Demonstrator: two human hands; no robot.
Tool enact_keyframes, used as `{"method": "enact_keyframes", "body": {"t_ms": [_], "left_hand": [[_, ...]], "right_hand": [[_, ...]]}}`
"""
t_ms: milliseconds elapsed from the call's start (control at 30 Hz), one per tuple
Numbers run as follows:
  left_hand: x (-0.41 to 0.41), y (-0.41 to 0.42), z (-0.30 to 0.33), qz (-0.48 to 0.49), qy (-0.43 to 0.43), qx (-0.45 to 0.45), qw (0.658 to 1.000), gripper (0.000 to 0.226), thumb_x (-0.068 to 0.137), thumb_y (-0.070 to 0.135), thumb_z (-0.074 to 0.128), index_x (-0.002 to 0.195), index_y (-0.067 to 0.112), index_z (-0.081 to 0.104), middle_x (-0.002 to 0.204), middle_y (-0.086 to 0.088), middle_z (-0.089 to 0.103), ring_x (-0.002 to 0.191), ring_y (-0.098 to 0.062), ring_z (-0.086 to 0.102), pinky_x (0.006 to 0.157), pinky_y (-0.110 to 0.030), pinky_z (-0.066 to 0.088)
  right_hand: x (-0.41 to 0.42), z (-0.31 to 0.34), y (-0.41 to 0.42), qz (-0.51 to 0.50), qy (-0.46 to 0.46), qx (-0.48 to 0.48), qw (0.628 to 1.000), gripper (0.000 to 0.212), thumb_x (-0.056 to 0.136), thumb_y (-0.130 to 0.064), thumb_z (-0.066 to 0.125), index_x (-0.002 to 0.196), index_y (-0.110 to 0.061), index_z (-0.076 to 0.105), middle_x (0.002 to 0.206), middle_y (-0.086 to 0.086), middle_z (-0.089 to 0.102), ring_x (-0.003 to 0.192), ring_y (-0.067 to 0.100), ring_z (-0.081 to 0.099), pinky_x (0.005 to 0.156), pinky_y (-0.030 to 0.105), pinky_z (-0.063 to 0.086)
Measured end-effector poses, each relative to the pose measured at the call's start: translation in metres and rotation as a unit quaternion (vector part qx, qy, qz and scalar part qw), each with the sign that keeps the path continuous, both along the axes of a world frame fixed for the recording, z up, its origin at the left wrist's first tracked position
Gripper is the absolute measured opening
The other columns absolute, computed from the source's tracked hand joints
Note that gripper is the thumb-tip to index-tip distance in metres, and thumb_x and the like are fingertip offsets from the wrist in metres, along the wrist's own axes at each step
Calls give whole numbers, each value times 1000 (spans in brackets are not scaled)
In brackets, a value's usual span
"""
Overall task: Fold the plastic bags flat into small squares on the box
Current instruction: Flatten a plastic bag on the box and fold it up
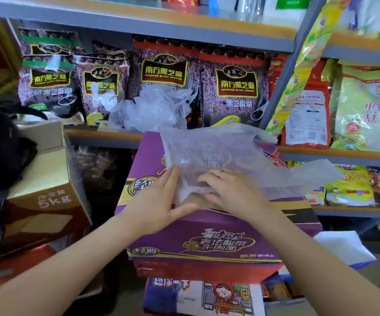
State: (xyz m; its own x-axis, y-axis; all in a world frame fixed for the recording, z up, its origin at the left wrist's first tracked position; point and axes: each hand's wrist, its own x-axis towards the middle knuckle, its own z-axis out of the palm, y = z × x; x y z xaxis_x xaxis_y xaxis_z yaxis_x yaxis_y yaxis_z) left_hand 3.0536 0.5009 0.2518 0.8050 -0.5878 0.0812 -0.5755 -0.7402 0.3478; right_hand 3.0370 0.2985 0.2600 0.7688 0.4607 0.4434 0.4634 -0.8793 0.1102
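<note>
Both forearms run out of the bottom of the view, and the near lower corner of the clear plastic bag (pixel 218 156) is covered by the hands, so how it is folded there is hard to make out. The bag is thin, cloudy and see-through — the print of the purple box (pixel 207 245) shows faintly through it. It lies spread on the box top, its far edge lifted and rumpled, and its right side trails past the box's right edge into the air.

The left hand (pixel 159 199) lies flat on the bag's near left part, fingers straight and together, thumb reaching right along the box's front edge. The right hand (pixel 227 188), a ring on one finger, presses down just beside it with fingers gently bent; the two hands nearly touch.

A crumpled heap of more clear bags (pixel 154 108) sits behind on the shelf (pixel 102 133), against dark sesame packets (pixel 164 71). A brown carton (pixel 36 201) stands left of the box, a dark gap between them.
</note>
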Motion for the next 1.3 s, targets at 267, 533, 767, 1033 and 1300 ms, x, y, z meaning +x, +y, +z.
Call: {"method": "enact_keyframes", "body": {"t_ms": [267,533,767,1033,1300], "left_hand": [[-5,-25,-5,44,-155,-60,985,54,85,37,32,120,6,58,124,-12,60,100,-33,64,78,-43,53],[1,29,-8,62,-202,94,973,44,70,9,32,90,1,70,97,-14,70,84,-29,70,58,-36,58],[-1,22,9,114,-164,49,979,52,67,-4,68,117,4,61,109,-15,66,94,-32,66,58,-38,55],[7,-13,0,71,-191,80,976,35,58,12,56,88,19,72,64,-4,69,45,-26,63,29,-24,41],[12,2,-8,48,-131,-35,990,37,80,16,59,116,16,65,118,-5,65,101,-23,65,77,-35,53]], "right_hand": [[5,-3,-21,35,-56,-3,998,14,67,-28,69,71,-17,61,65,-3,60,54,18,62,40,17,39],[14,7,-49,-104,-60,-41,992,34,48,-8,82,69,-17,57,59,-1,58,47,22,57,39,21,36],[4,-10,-45,-66,-32,0,997,24,62,-7,78,76,-17,61,74,0,63,60,23,63,44,23,43],[-7,2,-78,-144,-18,-67,987,44,50,4,79,83,-16,58,74,5,57,45,26,56,33,20,24],[-24,6,-90,-214,106,-42,970,39,69,-19,58,108,-17,60,109,6,55,101,29,54,77,37,45]]}}
